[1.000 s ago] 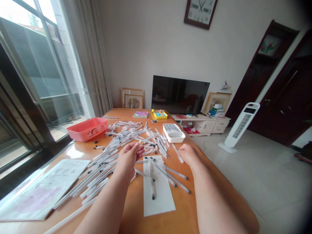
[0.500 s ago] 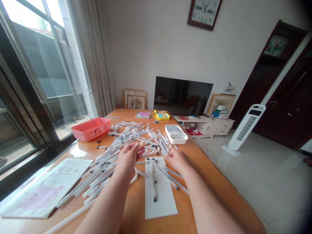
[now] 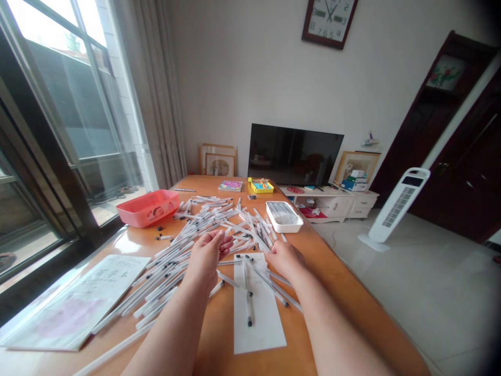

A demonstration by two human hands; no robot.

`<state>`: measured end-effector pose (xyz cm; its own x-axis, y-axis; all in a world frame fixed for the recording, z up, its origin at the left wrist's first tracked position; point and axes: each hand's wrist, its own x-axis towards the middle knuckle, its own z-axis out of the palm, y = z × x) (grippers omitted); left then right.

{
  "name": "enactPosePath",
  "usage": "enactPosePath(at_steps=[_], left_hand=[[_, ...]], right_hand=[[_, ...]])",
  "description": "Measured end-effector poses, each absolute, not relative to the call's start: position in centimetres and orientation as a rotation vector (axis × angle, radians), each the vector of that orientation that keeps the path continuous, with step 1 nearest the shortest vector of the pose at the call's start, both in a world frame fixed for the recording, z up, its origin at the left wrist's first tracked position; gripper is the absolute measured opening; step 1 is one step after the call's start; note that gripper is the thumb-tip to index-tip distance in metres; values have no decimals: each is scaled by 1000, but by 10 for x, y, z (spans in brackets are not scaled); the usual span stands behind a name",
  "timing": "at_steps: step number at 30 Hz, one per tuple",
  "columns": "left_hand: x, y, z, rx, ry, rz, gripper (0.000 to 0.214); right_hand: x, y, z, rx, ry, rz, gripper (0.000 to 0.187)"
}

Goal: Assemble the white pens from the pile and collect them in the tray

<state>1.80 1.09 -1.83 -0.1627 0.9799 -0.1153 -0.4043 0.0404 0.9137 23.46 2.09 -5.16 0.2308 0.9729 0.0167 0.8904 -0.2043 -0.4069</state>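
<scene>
Over the middle of the table, my left hand [image 3: 211, 253] is closed, its thumb pressed to curled fingers; whatever is between them, if anything, is too small to make out. My right hand [image 3: 286, 257] pinches the near end of a whitish pen barrel [image 3: 259, 240], which slants up and to the left. Below and between the hands, several pens with black caps [image 3: 249, 308] lie across a narrow white paper sheet [image 3: 258, 334]. Beside and beyond my left hand spreads a loose heap of clear-white pen barrels [image 3: 176, 261], some with black ends.
A red plastic basket [image 3: 127, 214] stands at the left edge, near loose black caps [image 3: 159, 228]. A white tray [image 3: 289, 228] holding pens is on the right. A notebook [image 3: 66, 318] lies front left. Farther back are a yellow box [image 3: 261, 186] and a pink booklet [image 3: 230, 186].
The view has shifted very slightly. Both hands keep nearly the same pose and place, and nothing on the table has visibly moved.
</scene>
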Motion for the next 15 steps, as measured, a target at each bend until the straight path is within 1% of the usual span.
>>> enactPosePath(at_steps=[6, 10, 15], left_hand=[[19, 11, -19, 751, 1047, 1461, 33], [18, 13, -22, 752, 1049, 1460, 32], [18, 12, -22, 748, 1070, 1455, 29]], right_hand=[[233, 21, -56, -2124, -1764, 331, 14], [229, 19, -58, -2018, -1810, 363, 11], [228, 20, -62, -1827, -1850, 458, 16]])
